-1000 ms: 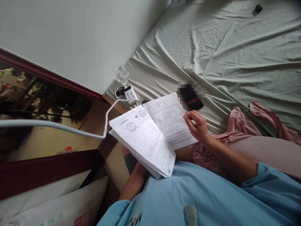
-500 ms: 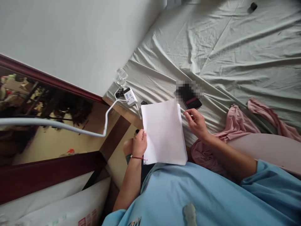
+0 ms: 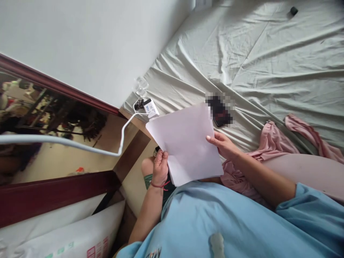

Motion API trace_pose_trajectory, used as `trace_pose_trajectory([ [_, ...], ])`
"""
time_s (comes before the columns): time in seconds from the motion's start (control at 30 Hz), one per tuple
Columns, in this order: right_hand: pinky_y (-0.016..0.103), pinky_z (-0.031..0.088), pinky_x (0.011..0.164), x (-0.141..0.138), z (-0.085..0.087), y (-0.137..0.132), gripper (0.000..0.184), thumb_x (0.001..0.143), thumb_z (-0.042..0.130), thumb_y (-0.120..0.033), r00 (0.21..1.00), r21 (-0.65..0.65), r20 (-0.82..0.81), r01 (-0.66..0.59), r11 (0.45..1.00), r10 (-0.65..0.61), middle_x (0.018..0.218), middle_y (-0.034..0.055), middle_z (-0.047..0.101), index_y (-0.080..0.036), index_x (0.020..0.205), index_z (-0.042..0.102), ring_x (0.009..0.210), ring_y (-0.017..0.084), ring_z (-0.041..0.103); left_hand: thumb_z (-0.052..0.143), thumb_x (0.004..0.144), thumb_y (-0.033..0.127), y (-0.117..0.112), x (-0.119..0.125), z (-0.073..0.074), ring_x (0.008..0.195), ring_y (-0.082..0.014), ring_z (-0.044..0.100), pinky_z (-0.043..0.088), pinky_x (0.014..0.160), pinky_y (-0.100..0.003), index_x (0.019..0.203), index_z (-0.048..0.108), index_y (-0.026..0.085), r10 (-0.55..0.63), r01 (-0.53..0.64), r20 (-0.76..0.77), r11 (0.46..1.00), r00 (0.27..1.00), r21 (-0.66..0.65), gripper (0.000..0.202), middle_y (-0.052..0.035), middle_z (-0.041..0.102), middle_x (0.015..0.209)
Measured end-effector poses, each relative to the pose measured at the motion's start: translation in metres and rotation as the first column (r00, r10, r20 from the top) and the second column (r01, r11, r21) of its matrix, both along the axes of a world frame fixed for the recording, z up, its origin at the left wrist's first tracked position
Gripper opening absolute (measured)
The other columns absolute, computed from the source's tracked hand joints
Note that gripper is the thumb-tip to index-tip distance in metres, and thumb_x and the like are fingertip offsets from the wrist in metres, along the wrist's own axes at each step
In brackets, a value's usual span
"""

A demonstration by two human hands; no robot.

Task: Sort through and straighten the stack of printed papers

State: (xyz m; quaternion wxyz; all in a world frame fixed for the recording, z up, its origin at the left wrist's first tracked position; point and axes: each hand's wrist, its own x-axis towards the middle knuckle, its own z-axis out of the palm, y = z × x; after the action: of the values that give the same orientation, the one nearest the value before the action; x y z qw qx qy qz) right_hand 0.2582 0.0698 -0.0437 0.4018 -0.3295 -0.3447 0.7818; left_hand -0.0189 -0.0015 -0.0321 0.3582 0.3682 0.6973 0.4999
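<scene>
plainly two hands, left hand (image 3: 160,165), right hand (image 3: 222,144), one paper sheaf (image 3: 185,141)

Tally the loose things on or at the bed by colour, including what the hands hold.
White: 2, paper stack held by left hand and right hand, charger with cable
Pink: 1, cloth
Black: 2, blurred phone, small object
Total: 5

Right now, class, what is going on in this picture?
A person in a blue shirt sits at the edge of a bed, holding a stack of papers blank side up. The left hand grips its left edge, the right hand its right edge. A phone and a charger lie on the sheet behind.
</scene>
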Motion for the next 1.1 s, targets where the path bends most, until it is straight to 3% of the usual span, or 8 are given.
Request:
trace_pose_trajectory([
  [0.1, 0.033, 0.059, 0.073, 0.004, 0.000, -0.001, 0.041, 0.073, 0.084, -0.049, 1.000, -0.130, -0.004, -0.016, 0.991, 0.016, 0.093, 0.0062, 0.078, -0.021, 0.099, 0.073, 0.076, 0.020, 0.072, 0.088, 0.063, 0.058, 0.002, 0.015, 0.006, 0.106, -0.0211, 0.066, 0.051, 0.102, -0.034, 0.096, 0.070, 0.021, 0.010, -0.008, 0.259, 1.000, 0.966, -0.009, 0.052, -0.0048, 0.073, 0.107],
  [0.2, 0.032, 0.059, 0.068, 0.007, -0.002, -0.002, 0.039, 0.069, 0.088, -0.044, 0.999, -0.121, -0.004, -0.053, 0.991, 0.053, 0.088, 0.0050, 0.078, -0.020, 0.095, 0.074, 0.072, 0.019, 0.072, 0.083, 0.074, 0.052, 0.006, 0.022, 0.018, 0.116, -0.0243, 0.066, 0.052, 0.104, -0.037, 0.111, 0.072, 0.023, -0.044, 0.040, 0.434, 0.999, 0.900, 0.018, 0.048, -0.0063, 0.073, 0.119],
  [0.37, 0.032, 0.059, 0.066, 0.006, -0.003, -0.005, 0.038, 0.063, 0.090, -0.036, 0.987, -0.138, 0.012, -0.157, 0.978, 0.160, 0.084, 0.0043, 0.078, -0.018, 0.092, 0.073, 0.070, 0.020, 0.072, 0.091, 0.061, 0.048, 0.017, 0.023, 0.027, 0.113, -0.0330, 0.068, 0.056, 0.102, -0.044, 0.106, 0.076, 0.019, -0.064, 0.102, 0.411, 0.992, 0.909, -0.072, 0.055, -0.0095, 0.076, 0.111],
  [0.63, 0.031, 0.058, 0.060, -0.002, -0.001, -0.004, 0.050, 0.068, 0.084, -0.060, 0.998, -0.280, -0.045, 0.029, 0.959, -0.043, 0.084, 0.0066, 0.076, -0.020, 0.095, 0.072, 0.066, 0.019, 0.069, 0.096, 0.052, 0.041, 0.021, 0.029, 0.030, 0.104, -0.0305, 0.071, 0.058, 0.098, -0.046, 0.102, 0.076, 0.021, -0.045, 0.100, 0.438, 0.989, 0.898, -0.105, 0.057, -0.0069, 0.077, 0.106],
  [0.77, 0.032, 0.057, 0.065, 0.000, 0.000, -0.006, 0.050, 0.072, 0.081, -0.063, 0.996, -0.192, -0.019, -0.087, 0.978, 0.085, 0.086, 0.0069, 0.076, -0.019, 0.095, 0.072, 0.073, 0.021, 0.070, 0.100, 0.041, 0.040, 0.024, 0.034, 0.037, 0.090, -0.0287, 0.073, 0.060, 0.091, -0.046, 0.091, 0.076, 0.017, -0.012, 0.093, 0.429, 0.981, 0.903, -0.170, 0.060, -0.0083, 0.077, 0.096],
  [0.93, 0.025, 0.046, 0.061, 0.005, 0.003, 0.004, 0.042, 0.085, 0.068, -0.063, 0.978, 0.126, 0.112, 0.162, 0.979, -0.177, 0.073, -0.0021, 0.062, -0.022, 0.085, 0.065, 0.065, 0.013, 0.056, 0.099, 0.040, 0.042, 0.025, 0.033, 0.033, 0.083, -0.0238, 0.072, 0.061, 0.084, -0.039, 0.086, 0.076, 0.013, 0.062, -0.005, 0.323, 0.985, 0.944, -0.175, 0.059, -0.0090, 0.077, 0.092],
  [1.0, 0.022, 0.040, 0.056, 0.005, 0.002, 0.007, 0.043, 0.085, 0.068, -0.064, 0.953, 0.203, 0.167, 0.216, 0.955, -0.251, 0.070, -0.0036, 0.056, -0.022, 0.081, 0.061, 0.061, 0.011, 0.047, 0.099, 0.041, 0.044, 0.021, 0.030, 0.032, 0.085, -0.0232, 0.072, 0.061, 0.084, -0.036, 0.089, 0.077, 0.012, -0.012, 0.068, 0.303, 0.983, 0.953, -0.173, 0.061, -0.0095, 0.077, 0.094],
  [1.1, 0.021, 0.038, 0.053, 0.004, -0.003, 0.007, 0.041, 0.085, 0.068, -0.063, 0.962, 0.150, 0.146, 0.210, 0.966, -0.232, 0.073, -0.0033, 0.056, -0.023, 0.085, 0.062, 0.061, 0.011, 0.047, 0.095, 0.048, 0.052, 0.018, 0.026, 0.040, 0.094, -0.0262, 0.072, 0.060, 0.087, -0.033, 0.100, 0.076, 0.013, -0.164, 0.203, 0.215, 0.963, 0.963, -0.177, 0.067, -0.0114, 0.077, 0.102],
])
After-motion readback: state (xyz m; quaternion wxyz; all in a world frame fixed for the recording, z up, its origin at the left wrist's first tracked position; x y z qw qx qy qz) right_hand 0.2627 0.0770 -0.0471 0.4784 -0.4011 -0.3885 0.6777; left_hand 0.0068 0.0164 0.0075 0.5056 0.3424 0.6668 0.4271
